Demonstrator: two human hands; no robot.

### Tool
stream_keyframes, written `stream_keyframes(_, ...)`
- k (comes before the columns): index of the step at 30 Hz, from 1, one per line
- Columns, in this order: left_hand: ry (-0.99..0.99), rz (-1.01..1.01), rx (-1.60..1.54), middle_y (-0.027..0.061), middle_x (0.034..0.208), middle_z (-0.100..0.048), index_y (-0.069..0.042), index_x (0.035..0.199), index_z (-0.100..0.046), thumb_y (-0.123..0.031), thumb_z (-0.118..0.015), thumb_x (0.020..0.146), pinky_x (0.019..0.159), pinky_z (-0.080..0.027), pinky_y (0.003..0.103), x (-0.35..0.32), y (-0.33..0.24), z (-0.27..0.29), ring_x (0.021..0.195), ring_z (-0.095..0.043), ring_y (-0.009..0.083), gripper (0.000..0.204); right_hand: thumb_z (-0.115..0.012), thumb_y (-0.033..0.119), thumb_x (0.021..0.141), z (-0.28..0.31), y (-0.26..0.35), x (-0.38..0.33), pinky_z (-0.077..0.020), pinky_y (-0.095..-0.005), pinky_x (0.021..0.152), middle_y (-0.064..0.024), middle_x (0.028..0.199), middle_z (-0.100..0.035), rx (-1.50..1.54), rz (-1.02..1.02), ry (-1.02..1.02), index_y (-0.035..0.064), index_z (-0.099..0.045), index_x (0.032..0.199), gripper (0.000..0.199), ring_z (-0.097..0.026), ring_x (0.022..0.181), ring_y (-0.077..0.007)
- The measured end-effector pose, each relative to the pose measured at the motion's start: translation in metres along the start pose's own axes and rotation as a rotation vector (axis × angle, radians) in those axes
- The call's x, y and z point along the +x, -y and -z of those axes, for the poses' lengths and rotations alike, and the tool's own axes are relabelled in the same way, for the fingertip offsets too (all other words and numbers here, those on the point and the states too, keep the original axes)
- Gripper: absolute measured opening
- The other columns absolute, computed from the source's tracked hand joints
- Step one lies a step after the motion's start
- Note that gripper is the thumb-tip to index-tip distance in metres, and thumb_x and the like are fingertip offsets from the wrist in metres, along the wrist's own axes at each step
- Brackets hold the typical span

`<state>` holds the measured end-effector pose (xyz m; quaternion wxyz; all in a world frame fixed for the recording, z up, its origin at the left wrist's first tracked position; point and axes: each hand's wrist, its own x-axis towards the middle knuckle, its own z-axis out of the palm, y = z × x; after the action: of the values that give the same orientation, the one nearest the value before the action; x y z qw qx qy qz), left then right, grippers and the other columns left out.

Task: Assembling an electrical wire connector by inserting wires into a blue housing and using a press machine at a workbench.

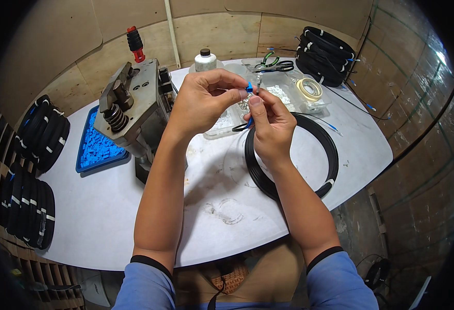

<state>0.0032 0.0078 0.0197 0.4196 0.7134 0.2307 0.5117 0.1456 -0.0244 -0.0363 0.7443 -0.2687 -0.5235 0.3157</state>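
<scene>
In front of me, both hands are raised over the white table, close together. A small blue plastic piece [248,88] is pinched between the thumb and fingertips of my left hand [205,98]. My right hand [273,124] is closed round the end of a thin cable; a slim greyish tip [258,82] sticks up past its thumb, beside the blue piece. Whether the tip and the piece touch, I cannot tell. Below my right hand lies a coil of black cable [333,155], bound with a white tie. Part of the coil is hidden behind my wrist.
A metal hand press [147,93] with a red-and-black handle stands at left, beside a blue tray [103,164] of small blue pieces. Behind my hands are clear plastic boxes [317,109], a tape roll [309,90], green-handled pliers [266,63] and a white bottle [205,62]. Black cable coils [325,56] stand far right.
</scene>
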Motion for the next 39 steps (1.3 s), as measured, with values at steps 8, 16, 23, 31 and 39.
stream_keyframes(8,-0.03,-0.016,0.011,0.009,0.086,-0.07,0.002,0.094,-0.069,-0.004,-0.071,0.079,0.074,-0.053,0.026,0.0007,0.003,0.0,0.079,-0.066,0.0128,0.017,-0.065,0.018,0.091,-0.0011,0.0002,-0.0008,-0.046,-0.0191,0.058,-0.0007,0.08,-0.064,0.023,-0.021,0.006,0.0007,-0.065,0.107,0.023,-0.056,0.065,-0.0052)
stream_keyframes(16,-0.039,0.002,0.032,0.0077,0.084,-0.069,0.003,0.094,-0.068,-0.008,-0.071,0.081,0.072,-0.051,0.025,0.001,0.0031,-0.001,0.078,-0.064,0.0111,0.017,-0.065,0.018,0.091,-0.001,0.0019,0.0001,-0.0458,-0.0192,0.059,-0.0007,0.08,-0.064,0.017,-0.024,0.008,0.0004,-0.065,0.108,0.024,-0.056,0.065,-0.005)
stream_keyframes(23,-0.002,0.047,0.032,0.0064,0.089,-0.067,0.003,0.099,-0.065,-0.006,-0.07,0.083,0.077,-0.051,0.024,0.0003,0.0005,0.0001,0.083,-0.062,0.0103,0.019,-0.065,0.019,0.091,-0.0006,0.0014,-0.0003,-0.0462,-0.0195,0.059,-0.0011,0.08,-0.065,0.006,-0.028,-0.002,-0.0001,-0.065,0.108,0.025,-0.056,0.066,-0.0053)
stream_keyframes(31,-0.01,0.038,0.026,0.0067,0.09,-0.068,0.003,0.098,-0.066,-0.004,-0.07,0.083,0.078,-0.051,0.025,0.0002,0.0006,0.0012,0.084,-0.063,0.0112,0.018,-0.065,0.018,0.091,-0.0024,0.0014,-0.0002,-0.0465,-0.02,0.058,-0.0016,0.08,-0.065,-0.009,-0.017,-0.018,-0.0006,-0.064,0.109,0.026,-0.056,0.065,-0.0054)
stream_keyframes(39,-0.009,0.022,0.037,0.0068,0.09,-0.068,0.003,0.098,-0.066,-0.004,-0.069,0.083,0.078,-0.052,0.025,-0.0002,-0.0006,0.0014,0.084,-0.063,0.0111,0.017,-0.065,0.018,0.091,-0.0004,0.0004,-0.0004,-0.0461,-0.0195,0.058,-0.0007,0.077,-0.064,-0.012,-0.036,0.0,0.0005,-0.064,0.109,0.026,-0.056,0.065,-0.005)
